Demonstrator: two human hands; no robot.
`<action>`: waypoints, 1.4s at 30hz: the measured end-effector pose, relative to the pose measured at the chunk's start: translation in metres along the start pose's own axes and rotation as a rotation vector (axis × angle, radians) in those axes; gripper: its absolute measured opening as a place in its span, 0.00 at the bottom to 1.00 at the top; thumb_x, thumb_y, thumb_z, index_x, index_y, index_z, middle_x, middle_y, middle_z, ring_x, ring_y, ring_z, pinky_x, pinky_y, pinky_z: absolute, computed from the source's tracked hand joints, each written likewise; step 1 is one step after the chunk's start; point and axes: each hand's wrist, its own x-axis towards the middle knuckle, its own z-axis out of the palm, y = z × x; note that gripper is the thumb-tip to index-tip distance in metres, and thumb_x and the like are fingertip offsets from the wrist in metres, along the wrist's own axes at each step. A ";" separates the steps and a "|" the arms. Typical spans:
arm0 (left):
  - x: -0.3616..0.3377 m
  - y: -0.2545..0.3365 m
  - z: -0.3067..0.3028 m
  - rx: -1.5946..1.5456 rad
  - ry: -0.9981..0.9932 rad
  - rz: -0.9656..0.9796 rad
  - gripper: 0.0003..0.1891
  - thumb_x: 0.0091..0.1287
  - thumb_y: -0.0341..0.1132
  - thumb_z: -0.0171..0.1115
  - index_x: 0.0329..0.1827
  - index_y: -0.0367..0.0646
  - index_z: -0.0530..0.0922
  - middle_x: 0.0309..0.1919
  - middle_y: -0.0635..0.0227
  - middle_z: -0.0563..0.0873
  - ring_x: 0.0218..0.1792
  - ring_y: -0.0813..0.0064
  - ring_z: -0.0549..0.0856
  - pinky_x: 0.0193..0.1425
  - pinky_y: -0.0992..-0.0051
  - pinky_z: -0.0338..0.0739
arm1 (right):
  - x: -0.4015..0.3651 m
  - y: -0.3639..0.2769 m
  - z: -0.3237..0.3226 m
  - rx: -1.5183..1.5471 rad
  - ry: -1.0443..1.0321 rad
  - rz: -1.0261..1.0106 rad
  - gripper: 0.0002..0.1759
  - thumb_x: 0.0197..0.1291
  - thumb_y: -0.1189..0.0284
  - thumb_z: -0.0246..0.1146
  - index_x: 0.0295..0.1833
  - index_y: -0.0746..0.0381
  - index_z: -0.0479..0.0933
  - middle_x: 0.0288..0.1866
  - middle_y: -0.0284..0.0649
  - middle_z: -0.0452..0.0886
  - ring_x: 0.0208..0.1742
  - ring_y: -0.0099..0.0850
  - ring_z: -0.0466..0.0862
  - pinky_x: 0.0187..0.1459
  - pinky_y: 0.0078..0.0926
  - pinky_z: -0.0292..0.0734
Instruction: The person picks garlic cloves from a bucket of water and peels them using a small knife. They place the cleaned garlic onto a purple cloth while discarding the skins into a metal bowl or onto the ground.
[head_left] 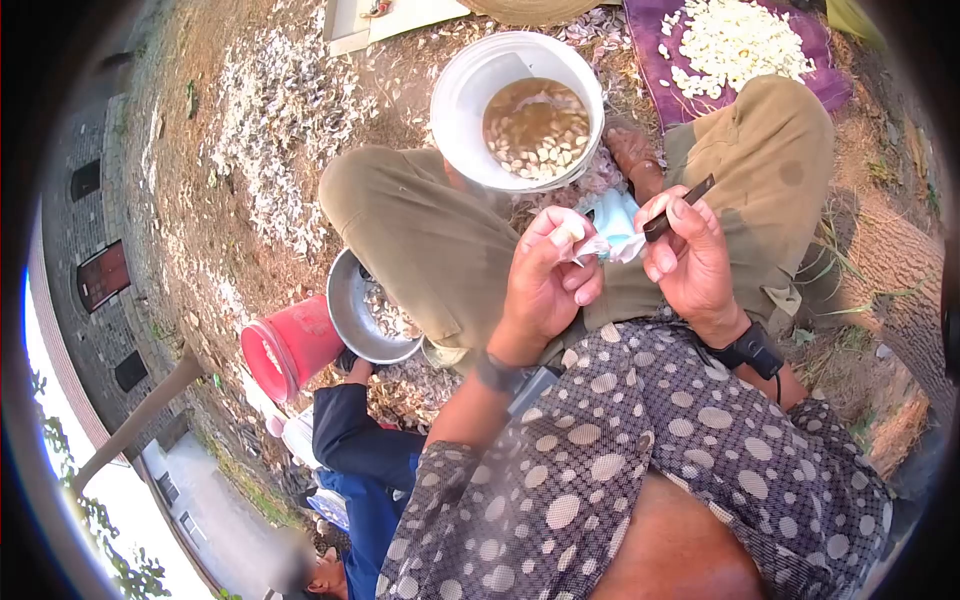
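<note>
My left hand [552, 272] pinches a pale garlic clove [568, 232] between thumb and fingertips, the other fingers curled in. Gripped in my right hand [690, 250] is a small dark knife [680, 208], pointing up and to the right. Both hands are close together over my lap. Between them shows a crumpled light-blue and white piece [618, 222], overlapping the fingertips in this view. Just beyond the hands stands a white bucket [452, 120] with cloves in brownish water.
Peeled cloves [740, 45] lie heaped on a purple cloth [655, 75] at the far right. A metal bowl [345, 305] and a red bucket [310, 335] stand at the left. Peels [285, 125] litter the ground. Another person in dark blue [365, 500] sits at lower left.
</note>
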 end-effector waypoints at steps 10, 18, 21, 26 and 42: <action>0.123 0.022 0.110 0.877 0.017 0.028 0.10 0.79 0.36 0.58 0.56 0.42 0.80 0.31 0.79 0.78 0.22 0.90 0.70 0.20 0.84 0.63 | -0.034 -0.034 -0.015 -0.369 0.227 -0.230 0.11 0.75 0.65 0.63 0.47 0.63 0.76 0.32 0.30 0.79 0.25 0.16 0.76 0.28 0.15 0.71; 0.173 0.006 0.139 0.734 -0.089 0.119 0.15 0.80 0.35 0.56 0.65 0.40 0.77 0.42 0.75 0.79 0.34 0.88 0.73 0.32 0.83 0.70 | -0.045 -0.042 -0.016 -0.397 0.254 -0.213 0.10 0.75 0.66 0.63 0.49 0.63 0.76 0.30 0.29 0.77 0.25 0.16 0.76 0.28 0.17 0.71; 0.129 0.016 0.102 0.755 0.028 -0.053 0.15 0.78 0.31 0.53 0.63 0.38 0.78 0.45 0.73 0.79 0.38 0.85 0.75 0.40 0.80 0.74 | -0.041 -0.042 -0.016 -0.421 0.241 -0.197 0.10 0.75 0.66 0.63 0.48 0.63 0.76 0.29 0.29 0.77 0.26 0.16 0.76 0.28 0.16 0.71; 0.043 0.029 0.028 1.096 -0.036 -0.028 0.22 0.73 0.24 0.48 0.70 0.36 0.70 0.50 0.68 0.80 0.40 0.83 0.76 0.45 0.80 0.75 | -0.027 -0.028 -0.014 -0.463 0.165 -0.076 0.11 0.75 0.65 0.63 0.48 0.62 0.75 0.32 0.30 0.79 0.26 0.15 0.76 0.28 0.16 0.71; -0.037 0.029 -0.029 0.894 0.140 0.473 0.25 0.67 0.17 0.62 0.68 0.37 0.77 0.58 0.64 0.81 0.53 0.80 0.81 0.54 0.78 0.80 | 0.009 0.010 0.058 -0.789 -0.060 -0.104 0.10 0.73 0.68 0.65 0.50 0.64 0.78 0.34 0.31 0.80 0.29 0.17 0.78 0.33 0.16 0.73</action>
